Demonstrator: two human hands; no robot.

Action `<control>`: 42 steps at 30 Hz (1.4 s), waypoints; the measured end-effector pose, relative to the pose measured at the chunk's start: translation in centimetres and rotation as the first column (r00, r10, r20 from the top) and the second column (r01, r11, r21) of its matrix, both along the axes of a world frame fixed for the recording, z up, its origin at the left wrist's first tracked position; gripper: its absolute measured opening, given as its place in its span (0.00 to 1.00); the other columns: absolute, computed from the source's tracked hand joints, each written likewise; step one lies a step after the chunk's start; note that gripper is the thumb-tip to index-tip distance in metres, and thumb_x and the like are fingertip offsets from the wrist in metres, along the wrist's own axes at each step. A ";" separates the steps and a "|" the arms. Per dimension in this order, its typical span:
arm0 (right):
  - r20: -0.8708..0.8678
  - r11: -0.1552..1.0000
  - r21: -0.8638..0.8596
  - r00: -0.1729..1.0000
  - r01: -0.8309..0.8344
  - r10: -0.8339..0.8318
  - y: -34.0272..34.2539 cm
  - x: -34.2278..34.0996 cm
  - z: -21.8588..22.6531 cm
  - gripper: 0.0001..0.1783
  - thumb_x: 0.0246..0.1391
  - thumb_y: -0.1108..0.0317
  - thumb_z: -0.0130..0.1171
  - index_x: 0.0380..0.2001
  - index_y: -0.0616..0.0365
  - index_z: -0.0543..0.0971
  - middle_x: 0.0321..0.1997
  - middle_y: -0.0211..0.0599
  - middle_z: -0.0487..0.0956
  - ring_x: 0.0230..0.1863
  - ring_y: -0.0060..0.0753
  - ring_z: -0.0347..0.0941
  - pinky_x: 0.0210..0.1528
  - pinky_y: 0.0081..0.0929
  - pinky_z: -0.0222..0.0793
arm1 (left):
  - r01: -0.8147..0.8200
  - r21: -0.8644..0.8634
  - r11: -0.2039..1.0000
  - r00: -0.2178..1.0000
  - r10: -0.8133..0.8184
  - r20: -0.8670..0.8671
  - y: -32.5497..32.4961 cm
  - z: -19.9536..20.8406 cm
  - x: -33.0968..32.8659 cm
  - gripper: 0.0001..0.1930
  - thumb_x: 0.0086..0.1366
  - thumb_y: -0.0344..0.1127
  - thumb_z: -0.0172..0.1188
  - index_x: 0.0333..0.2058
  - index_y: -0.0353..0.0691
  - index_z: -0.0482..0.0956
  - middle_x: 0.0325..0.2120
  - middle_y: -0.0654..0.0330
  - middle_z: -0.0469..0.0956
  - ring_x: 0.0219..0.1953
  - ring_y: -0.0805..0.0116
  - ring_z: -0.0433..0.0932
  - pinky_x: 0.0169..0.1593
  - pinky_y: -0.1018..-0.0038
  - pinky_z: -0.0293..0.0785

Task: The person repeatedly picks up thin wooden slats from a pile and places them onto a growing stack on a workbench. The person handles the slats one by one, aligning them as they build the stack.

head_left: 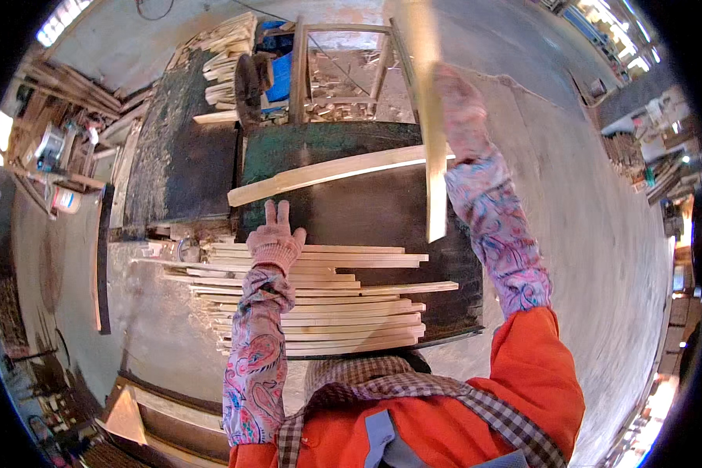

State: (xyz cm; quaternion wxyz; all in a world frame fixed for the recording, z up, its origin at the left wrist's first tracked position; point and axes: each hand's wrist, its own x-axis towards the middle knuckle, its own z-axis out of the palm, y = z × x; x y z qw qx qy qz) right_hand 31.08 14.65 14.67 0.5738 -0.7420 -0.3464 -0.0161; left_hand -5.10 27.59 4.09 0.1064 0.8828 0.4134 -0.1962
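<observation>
My left hand [277, 240], in a light knitted glove, has its fingers stretched out over the dark tabletop [366, 207]. It holds nothing, and its fingertips are just below the left part of a long wooden strip [312, 179] lying aslant across the table. My right hand [459, 101], gloved and smeared by motion, is at the table's far right, closed on another wooden strip [436, 187] that runs lengthwise towards the ceiling; its upper part is blurred. Close to my body, several wooden strips [351, 321] lie side by side, with more under my left forearm.
A large round saw blade [248, 90] stands upright at the table's far left. Behind it are a pile of cut wood [228, 66] and a blue sheet [279, 78]. A wooden frame [299, 70] stands beyond the table. Concrete floor [577, 234] extends to the right.
</observation>
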 end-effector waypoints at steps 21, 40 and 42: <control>-0.826 0.839 0.506 0.393 0.198 0.405 -8.2 -14.7 -9.1 0.17 0.68 0.66 0.57 0.55 0.62 0.75 0.55 0.46 0.80 0.57 0.49 0.78 0.59 0.47 0.82 | 0.119 0.096 0.988 0.933 -0.144 0.328 -0.7 -2.7 -3.5 0.36 0.70 0.59 0.51 0.70 0.50 0.59 0.67 0.56 0.67 0.58 0.53 0.76 0.58 0.59 0.72; 0.219 0.380 -0.924 0.749 -0.047 0.625 -4.4 -14.8 -9.2 0.26 0.59 0.51 0.63 0.60 0.41 0.76 0.59 0.37 0.78 0.61 0.47 0.74 0.61 0.43 0.71 | 0.101 0.157 0.982 0.898 -0.158 0.411 -1.0 -3.1 -3.9 0.23 0.71 0.56 0.51 0.54 0.47 0.76 0.50 0.57 0.78 0.52 0.56 0.79 0.56 0.59 0.71; 0.216 0.297 -0.955 0.729 0.018 0.649 -2.7 -15.5 -9.7 0.34 0.59 0.50 0.64 0.66 0.40 0.68 0.65 0.39 0.73 0.67 0.45 0.69 0.65 0.46 0.67 | 0.125 0.136 0.983 0.898 -0.171 0.407 -1.1 -3.4 -4.4 0.21 0.71 0.55 0.51 0.51 0.48 0.78 0.50 0.58 0.78 0.52 0.57 0.78 0.58 0.60 0.70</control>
